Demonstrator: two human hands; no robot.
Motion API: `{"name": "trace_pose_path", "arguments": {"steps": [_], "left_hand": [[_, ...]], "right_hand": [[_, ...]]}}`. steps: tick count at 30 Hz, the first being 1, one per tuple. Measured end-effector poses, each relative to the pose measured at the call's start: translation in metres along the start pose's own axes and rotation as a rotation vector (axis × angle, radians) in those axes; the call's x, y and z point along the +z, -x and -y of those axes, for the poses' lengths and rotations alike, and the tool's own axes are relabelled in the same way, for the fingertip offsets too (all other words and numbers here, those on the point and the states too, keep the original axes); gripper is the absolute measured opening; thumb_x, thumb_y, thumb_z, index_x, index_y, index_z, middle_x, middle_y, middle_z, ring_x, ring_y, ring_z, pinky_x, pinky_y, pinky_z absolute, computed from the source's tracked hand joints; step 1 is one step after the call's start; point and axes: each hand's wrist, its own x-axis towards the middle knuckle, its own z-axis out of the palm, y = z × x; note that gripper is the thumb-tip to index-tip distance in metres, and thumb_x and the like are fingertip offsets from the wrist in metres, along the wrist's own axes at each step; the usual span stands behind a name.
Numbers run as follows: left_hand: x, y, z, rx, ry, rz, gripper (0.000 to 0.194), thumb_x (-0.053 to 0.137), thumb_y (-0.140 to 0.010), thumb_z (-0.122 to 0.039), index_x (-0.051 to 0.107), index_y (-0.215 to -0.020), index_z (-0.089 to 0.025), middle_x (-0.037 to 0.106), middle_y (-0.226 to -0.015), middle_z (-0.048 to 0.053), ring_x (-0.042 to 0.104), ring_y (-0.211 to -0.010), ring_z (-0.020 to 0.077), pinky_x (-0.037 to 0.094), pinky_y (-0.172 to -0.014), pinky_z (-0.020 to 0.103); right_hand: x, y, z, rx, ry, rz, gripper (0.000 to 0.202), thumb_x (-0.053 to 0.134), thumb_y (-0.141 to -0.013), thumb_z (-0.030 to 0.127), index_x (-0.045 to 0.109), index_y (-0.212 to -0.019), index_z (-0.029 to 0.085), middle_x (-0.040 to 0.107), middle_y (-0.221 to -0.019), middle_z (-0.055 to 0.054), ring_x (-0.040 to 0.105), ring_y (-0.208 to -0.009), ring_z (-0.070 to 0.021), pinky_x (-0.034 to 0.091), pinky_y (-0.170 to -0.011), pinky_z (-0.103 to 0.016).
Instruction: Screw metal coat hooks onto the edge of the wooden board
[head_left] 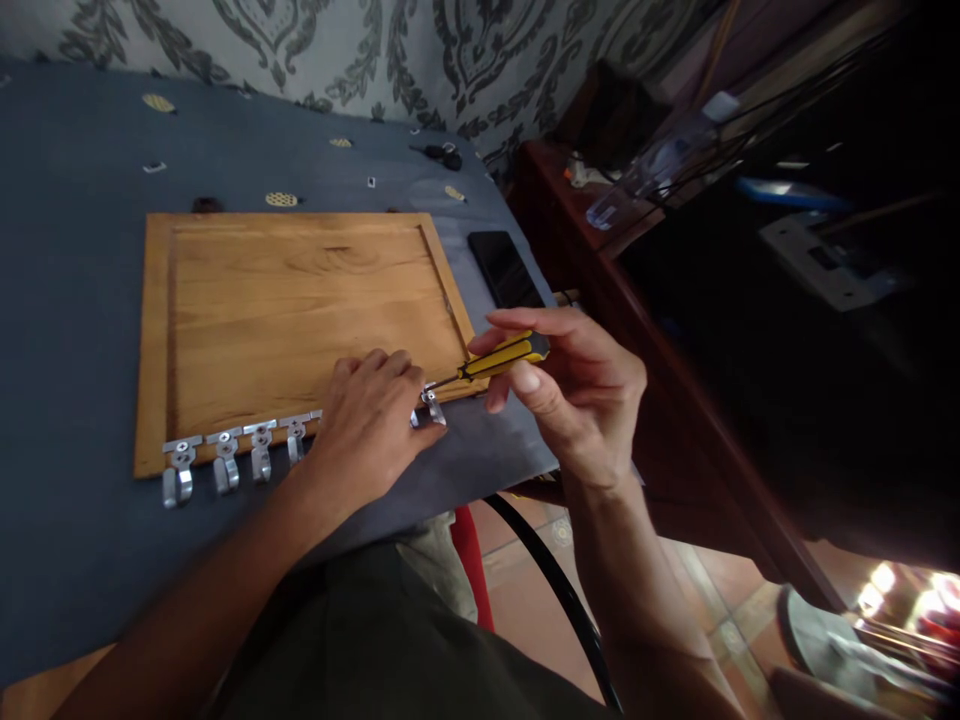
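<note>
A framed wooden panel point(300, 310) lies flat, with a metal hook rail point(225, 437) along its near edge. Several silvery hooks hang from that rail over the edge. My left hand point(373, 415) presses down on the rail's right part, fingers curled together on the wood and thumb by the end hook point(433, 403); it covers the hooks beneath it. Between the thumb and fingers of my right hand point(585, 390) is a yellow and black screwdriver point(499, 357). Its shaft slants down left, with the tip at the end hook; whether it sits in a screw is hidden.
The panel rests on a dark blue patterned cloth point(67, 300). A black phone point(506, 270) lies right of the panel, and keys point(442, 155) lie behind it. A clear bottle point(652, 170) lies on the dark red furniture point(555, 190) at right.
</note>
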Motion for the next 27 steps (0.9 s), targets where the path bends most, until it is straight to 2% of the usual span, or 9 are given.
{"name": "trace_pose_path", "arguments": {"steps": [2,6,10,17,21,24,27], "left_hand": [[0.000,0.000,0.000,0.002,0.002,-0.002,0.022,0.076,-0.087,-0.039,0.066,-0.091,-0.019,0.070,-0.101,0.008,0.064,-0.101,0.0307,0.046,-0.085,0.045],[0.001,0.000,0.000,0.004,-0.002,-0.010,0.022,0.076,-0.087,-0.038,0.066,-0.091,-0.019,0.071,-0.101,0.008,0.064,-0.101,0.0305,0.046,-0.085,0.046],[0.002,0.001,0.001,0.012,0.004,-0.015,0.025,0.078,-0.086,-0.039,0.067,-0.095,-0.018,0.071,-0.103,0.009,0.065,-0.104,0.0320,0.046,-0.086,0.047],[0.001,0.001,0.000,0.006,-0.007,-0.009,0.023,0.076,-0.088,-0.039,0.067,-0.096,-0.019,0.071,-0.104,0.009,0.064,-0.105,0.0321,0.046,-0.085,0.046],[0.000,0.000,-0.001,0.001,-0.002,0.013,0.022,0.075,-0.088,-0.039,0.068,-0.093,-0.018,0.070,-0.102,0.009,0.063,-0.105,0.0331,0.046,-0.085,0.047],[-0.001,0.000,-0.001,-0.007,0.009,0.018,0.022,0.075,-0.088,-0.038,0.068,-0.094,-0.018,0.070,-0.102,0.009,0.063,-0.105,0.0331,0.045,-0.086,0.047],[0.000,0.000,-0.001,-0.006,0.019,0.013,0.024,0.077,-0.087,-0.038,0.069,-0.098,-0.018,0.070,-0.104,0.009,0.063,-0.107,0.0334,0.045,-0.088,0.048]], "right_hand": [[-0.001,0.001,0.001,0.008,0.029,0.000,0.026,0.078,-0.090,0.038,0.077,-0.112,0.026,0.079,-0.097,-0.001,0.067,-0.059,-0.0096,0.060,-0.049,-0.023],[0.003,-0.001,0.001,-0.019,0.089,-0.086,0.019,0.084,-0.083,0.038,0.078,-0.092,0.023,0.076,-0.083,0.001,0.060,-0.048,-0.0070,0.053,-0.041,-0.021],[0.008,-0.002,0.000,-0.064,0.091,-0.126,0.023,0.090,-0.076,0.035,0.072,-0.083,0.022,0.072,-0.078,0.002,0.060,-0.051,-0.0072,0.049,-0.039,-0.018],[-0.002,-0.003,0.003,0.029,0.053,-0.004,0.021,0.084,-0.083,0.036,0.075,-0.096,0.022,0.079,-0.091,-0.002,0.067,-0.058,-0.0106,0.058,-0.048,-0.022],[-0.006,-0.003,0.005,0.030,0.080,0.041,0.023,0.083,-0.084,0.032,0.079,-0.105,0.024,0.080,-0.094,-0.001,0.067,-0.059,-0.0107,0.059,-0.049,-0.023],[-0.002,-0.003,0.002,-0.008,0.160,-0.031,0.015,0.086,-0.082,0.033,0.079,-0.091,0.023,0.078,-0.083,0.001,0.062,-0.052,-0.0091,0.055,-0.047,-0.024],[0.004,-0.003,-0.003,-0.074,0.237,-0.126,0.024,0.090,-0.075,0.037,0.071,-0.077,0.022,0.072,-0.072,0.003,0.058,-0.052,-0.0094,0.050,-0.048,-0.025]]}}
